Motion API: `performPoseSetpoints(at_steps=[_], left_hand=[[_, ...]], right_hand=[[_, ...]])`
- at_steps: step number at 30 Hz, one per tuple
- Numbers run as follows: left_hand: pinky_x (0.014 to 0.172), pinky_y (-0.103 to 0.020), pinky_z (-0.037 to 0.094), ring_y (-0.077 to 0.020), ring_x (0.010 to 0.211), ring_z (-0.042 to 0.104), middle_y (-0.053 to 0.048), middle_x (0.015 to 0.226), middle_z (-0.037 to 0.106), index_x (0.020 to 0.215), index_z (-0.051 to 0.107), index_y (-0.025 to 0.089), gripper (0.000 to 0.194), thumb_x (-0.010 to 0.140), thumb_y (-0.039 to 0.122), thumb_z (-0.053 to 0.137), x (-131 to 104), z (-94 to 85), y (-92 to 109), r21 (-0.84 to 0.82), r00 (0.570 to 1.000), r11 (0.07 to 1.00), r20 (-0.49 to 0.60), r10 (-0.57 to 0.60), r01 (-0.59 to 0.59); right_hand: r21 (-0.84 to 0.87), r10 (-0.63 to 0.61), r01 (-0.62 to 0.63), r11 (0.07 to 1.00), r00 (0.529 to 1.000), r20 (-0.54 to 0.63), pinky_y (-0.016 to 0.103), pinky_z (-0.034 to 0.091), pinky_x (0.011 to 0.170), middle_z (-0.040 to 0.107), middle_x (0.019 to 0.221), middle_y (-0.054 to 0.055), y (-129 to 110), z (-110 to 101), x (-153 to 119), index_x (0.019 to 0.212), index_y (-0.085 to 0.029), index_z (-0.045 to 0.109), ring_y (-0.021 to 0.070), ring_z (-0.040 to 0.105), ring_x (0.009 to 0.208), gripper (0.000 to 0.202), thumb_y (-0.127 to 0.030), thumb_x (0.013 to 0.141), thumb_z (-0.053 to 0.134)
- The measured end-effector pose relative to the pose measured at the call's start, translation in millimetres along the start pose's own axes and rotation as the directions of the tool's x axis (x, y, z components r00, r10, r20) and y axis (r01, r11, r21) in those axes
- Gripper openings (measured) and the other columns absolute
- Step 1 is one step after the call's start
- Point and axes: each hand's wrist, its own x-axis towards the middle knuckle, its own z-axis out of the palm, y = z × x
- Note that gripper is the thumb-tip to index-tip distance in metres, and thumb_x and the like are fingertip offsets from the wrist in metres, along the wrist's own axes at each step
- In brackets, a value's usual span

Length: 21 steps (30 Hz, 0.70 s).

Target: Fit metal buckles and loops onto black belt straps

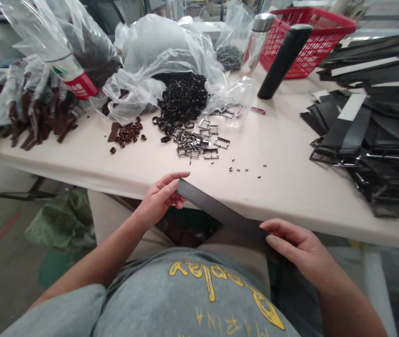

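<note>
A grey shirt point(139, 299) is nearest. Beyond, the left hand point(155, 199) pinches a black strap's point(217, 206) end; the right hand point(296, 245) pinches it farther along, the strap slanting between them. The step seems positioning; shifting it calls for two firm grips.

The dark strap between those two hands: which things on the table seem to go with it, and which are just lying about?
Seem to belong:
dark strap, held by left hand and right hand
loose metal buckles
black loops
pile of buckled straps

Probably just lying about:
red basket
glass bottle
black cylinder
red-labelled bottle
</note>
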Motion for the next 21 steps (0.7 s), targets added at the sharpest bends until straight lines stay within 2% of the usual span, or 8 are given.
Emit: performPoseSetpoints(at_steps=[4, 8, 11, 15, 21], left_hand=[[0.050, -0.015, 0.049, -0.0072, 0.050, 0.061, 0.002, 0.065, 0.068, 0.112, 0.068, 0.016, 0.041, 0.080, 0.041, 0.075, -9, -2.3, 1, -0.001, 0.999, 0.999, -0.002, -0.034, 0.034], [0.056, -0.016, 0.053, -0.0084, 0.057, 0.065, 0.002, 0.070, 0.067, 0.106, 0.067, 0.016, 0.036, 0.076, 0.033, 0.079, -17, -2.3, -5, 0.034, 0.999, 0.999, -0.019, -0.030, 0.030], [0.061, -0.017, 0.055, -0.0092, 0.065, 0.067, 0.000, 0.079, 0.071, 0.105, 0.065, 0.016, 0.035, 0.077, 0.031, 0.079, -21, -0.3, -15, 0.051, 0.999, 0.998, 0.004, -0.046, 0.046], [0.060, -0.017, 0.056, -0.0093, 0.065, 0.068, -0.001, 0.082, 0.072, 0.105, 0.062, 0.017, 0.034, 0.078, 0.030, 0.078, -25, 4.4, -27, 0.022, 0.993, 0.994, 0.044, -0.110, 0.109], [0.060, -0.018, 0.058, -0.0096, 0.064, 0.068, 0.001, 0.081, 0.070, 0.103, 0.059, 0.018, 0.039, 0.074, 0.032, 0.081, -29, 7.5, -33, -0.031, 0.986, 0.986, 0.024, -0.164, 0.165]], right_hand=[[-0.030, -0.007, 0.008, 1.000, 0.999, 0.033, 0.025, 0.052, 0.057, 0.070, 0.073, 0.002, 1, -2, 2, 0.093, -0.022, 0.071, 0.0164, 0.062, 0.063, 0.033, -0.051, 0.078, 0.072], [-0.105, -0.086, 0.096, 0.990, 0.992, 0.093, 0.029, 0.057, 0.071, 0.075, 0.092, 0.006, -9, 4, 5, 0.102, -0.023, 0.071, 0.0213, 0.069, 0.081, 0.030, -0.046, 0.084, 0.068], [-0.175, -0.165, 0.183, 0.967, 0.980, 0.113, 0.033, 0.058, 0.079, 0.075, 0.098, 0.005, -20, 21, 9, 0.106, -0.023, 0.070, 0.0223, 0.070, 0.087, 0.028, -0.040, 0.084, 0.069], [-0.241, -0.292, 0.298, 0.924, 0.955, 0.060, 0.037, 0.056, 0.088, 0.074, 0.103, 0.004, -29, 52, 19, 0.109, -0.023, 0.068, 0.0224, 0.069, 0.093, 0.033, -0.033, 0.078, 0.075], [-0.315, -0.463, 0.434, 0.844, 0.886, -0.021, 0.037, 0.054, 0.085, 0.072, 0.102, 0.004, -30, 88, 32, 0.108, -0.023, 0.065, 0.0221, 0.067, 0.094, 0.031, -0.028, 0.079, 0.075]])
